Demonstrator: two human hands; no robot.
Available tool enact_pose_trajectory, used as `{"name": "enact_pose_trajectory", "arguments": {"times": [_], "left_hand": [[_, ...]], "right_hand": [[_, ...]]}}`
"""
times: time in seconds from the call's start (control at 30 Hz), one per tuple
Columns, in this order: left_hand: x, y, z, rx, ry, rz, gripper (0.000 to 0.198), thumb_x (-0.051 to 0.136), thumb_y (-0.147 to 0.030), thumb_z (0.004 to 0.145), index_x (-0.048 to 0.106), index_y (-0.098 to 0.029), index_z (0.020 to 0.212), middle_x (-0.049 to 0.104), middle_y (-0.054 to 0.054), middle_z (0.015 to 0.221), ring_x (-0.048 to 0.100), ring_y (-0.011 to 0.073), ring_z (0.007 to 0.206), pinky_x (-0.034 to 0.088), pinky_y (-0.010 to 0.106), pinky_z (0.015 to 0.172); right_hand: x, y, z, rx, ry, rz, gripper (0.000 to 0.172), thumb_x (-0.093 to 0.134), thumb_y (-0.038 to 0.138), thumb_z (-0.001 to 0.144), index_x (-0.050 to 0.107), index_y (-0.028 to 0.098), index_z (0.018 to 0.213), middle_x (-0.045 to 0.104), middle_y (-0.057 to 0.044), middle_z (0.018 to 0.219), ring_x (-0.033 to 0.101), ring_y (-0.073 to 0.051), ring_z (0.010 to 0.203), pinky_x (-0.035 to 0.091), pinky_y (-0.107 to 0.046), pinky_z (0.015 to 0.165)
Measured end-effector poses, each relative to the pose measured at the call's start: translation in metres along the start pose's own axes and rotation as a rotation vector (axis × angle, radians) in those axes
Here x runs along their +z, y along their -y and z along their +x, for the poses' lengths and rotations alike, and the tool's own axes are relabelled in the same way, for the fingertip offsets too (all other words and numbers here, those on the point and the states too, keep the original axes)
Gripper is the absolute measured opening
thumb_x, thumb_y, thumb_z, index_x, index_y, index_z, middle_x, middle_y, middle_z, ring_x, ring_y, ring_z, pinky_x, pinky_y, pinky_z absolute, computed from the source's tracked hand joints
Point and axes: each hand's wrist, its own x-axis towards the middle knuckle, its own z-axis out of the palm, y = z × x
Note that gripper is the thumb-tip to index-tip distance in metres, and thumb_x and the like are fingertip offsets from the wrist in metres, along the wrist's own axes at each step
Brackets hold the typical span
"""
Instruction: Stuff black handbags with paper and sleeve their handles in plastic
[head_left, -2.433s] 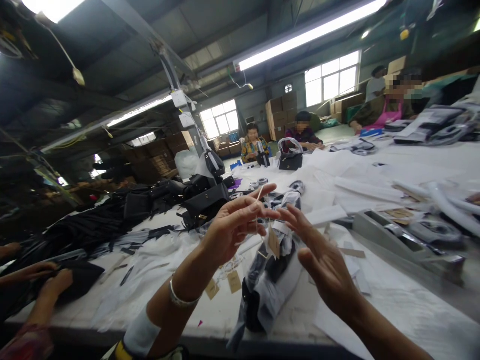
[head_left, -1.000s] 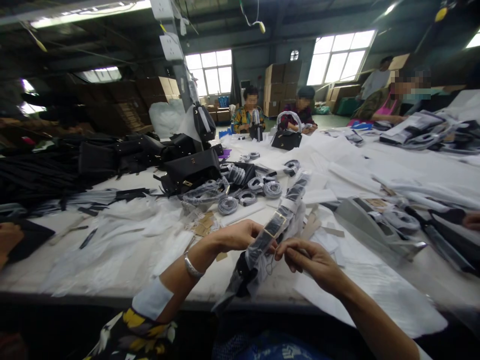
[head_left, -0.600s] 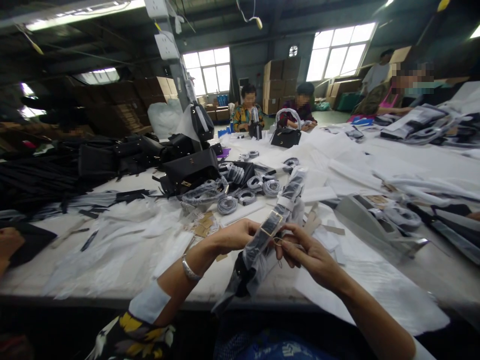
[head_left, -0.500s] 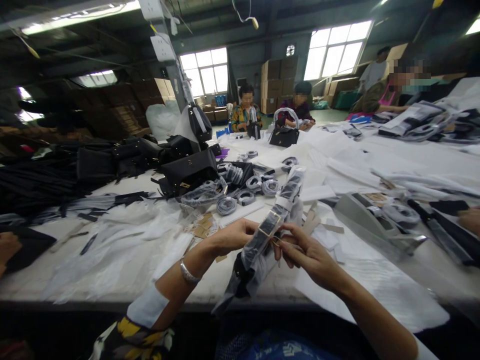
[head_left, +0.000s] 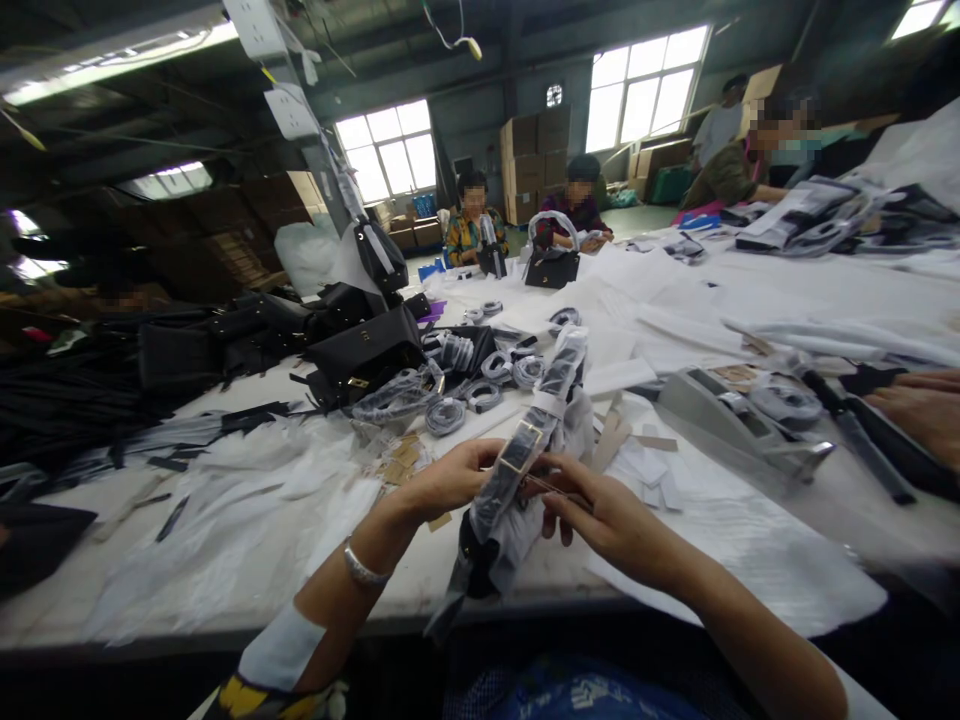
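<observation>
A black handbag (head_left: 480, 567), seen end-on with its strap wrapped in clear plastic, stands upright at the table's near edge. A gold buckle (head_left: 523, 447) sits on the wrapped strap. My left hand (head_left: 456, 476) is closed on the bag's left side, its fingertips hidden behind the strap. On the other side, my right hand (head_left: 604, 505) pinches a thin cord (head_left: 546, 484) that runs toward the bag just below the buckle. Where the cord ends is hidden. White wrapping covers part of the bag's right side.
Coiled, wrapped straps (head_left: 445, 416) and a black handbag (head_left: 364, 350) lie ahead. Brown tags (head_left: 401, 460) are left of my hands. A grey tape dispenser (head_left: 720, 420) stands at right. Another person's hand (head_left: 919, 410) is at the right edge; several people sit across the table.
The whole view has shifted slightly. My right fingers have moved a little at the cord, which now looks straighter. My left hand still holds the bag.
</observation>
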Motion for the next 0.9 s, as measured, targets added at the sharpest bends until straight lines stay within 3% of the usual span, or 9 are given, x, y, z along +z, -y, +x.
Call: {"name": "enact_pose_trajectory", "arguments": {"times": [0.13,0.3,0.4,0.47,0.6,0.7,0.8,0.9], "left_hand": [[-0.006,0.003,-0.015,-0.012,-0.162,-0.108,0.032,0.072,-0.044,0.085,0.061,-0.014,0.086,0.058,0.001,0.082,0.054,0.0110,0.076,0.043,0.020,0.071],[-0.001,0.019,-0.036,-0.016,-0.344,-0.527,0.028,0.078,-0.032,0.082,0.059,-0.015,0.093,0.051,-0.005,0.067,0.057,0.0088,0.069,0.049,0.019,0.072],[0.003,0.027,-0.051,0.132,-0.495,-0.745,0.034,0.078,-0.025,0.082,0.062,-0.016,0.111,0.048,-0.008,0.064,0.057,0.0065,0.064,0.054,0.024,0.081],[0.007,0.028,-0.061,0.205,-0.555,-0.794,0.040,0.078,-0.021,0.080,0.063,-0.018,0.117,0.057,-0.006,0.075,0.056,0.0040,0.062,0.056,0.023,0.081],[0.016,0.027,-0.069,0.206,-0.565,-0.626,0.051,0.079,-0.015,0.077,0.063,-0.029,0.124,0.068,0.003,0.113,0.068,0.0117,0.084,0.056,0.019,0.068],[0.022,0.025,-0.065,0.257,-0.534,-0.410,0.051,0.081,-0.019,0.078,0.064,-0.029,0.125,0.068,0.007,0.122,0.069,0.0205,0.099,0.055,0.019,0.062],[0.025,0.019,-0.062,0.309,-0.491,-0.301,0.054,0.084,-0.024,0.075,0.065,-0.026,0.126,0.070,0.010,0.119,0.069,0.0249,0.104,0.057,0.025,0.073],[0.027,0.009,-0.065,0.355,-0.431,-0.233,0.058,0.087,-0.030,0.073,0.066,-0.025,0.127,0.071,0.011,0.118,0.065,0.0280,0.113,0.054,0.036,0.093]], "right_hand": [[0.003,-0.008,-0.012,0.032,-0.035,-0.068,0.040,0.045,0.025,0.100,0.045,0.024,0.139,0.072,-0.008,0.114,0.073,-0.016,0.080,0.061,-0.032,0.077],[0.017,-0.019,-0.028,-0.060,-0.149,-0.189,0.041,0.048,0.020,0.097,0.051,0.025,0.137,0.073,-0.007,0.118,0.071,-0.023,0.106,0.061,-0.036,0.088],[0.022,-0.019,-0.036,-0.136,-0.310,-0.274,0.026,0.057,0.022,0.094,0.066,0.026,0.118,0.076,-0.005,0.109,0.074,-0.024,0.096,0.062,-0.034,0.084],[0.024,-0.016,-0.040,-0.183,-0.415,-0.290,0.016,0.065,0.025,0.091,0.072,0.027,0.105,0.077,-0.003,0.101,0.075,-0.024,0.089,0.063,-0.034,0.082],[0.026,-0.001,-0.035,-0.266,-0.450,-0.073,0.007,0.071,0.023,0.088,0.074,0.027,0.093,0.076,-0.003,0.098,0.072,-0.023,0.098,0.057,-0.036,0.096],[0.030,0.014,-0.021,-0.307,-0.357,0.117,0.005,0.068,0.022,0.090,0.072,0.025,0.090,0.075,-0.003,0.093,0.071,-0.020,0.094,0.058,-0.032,0.090],[0.035,0.026,-0.005,-0.338,-0.284,0.054,0.011,0.062,0.022,0.094,0.073,0.024,0.094,0.074,-0.003,0.094,0.070,-0.018,0.090,0.057,-0.028,0.084],[0.040,0.033,0.007,-0.290,-0.265,-0.109,0.032,0.061,0.019,0.093,0.065,0.028,0.125,0.073,-0.002,0.098,0.070,-0.016,0.087,0.056,-0.028,0.084]]}}
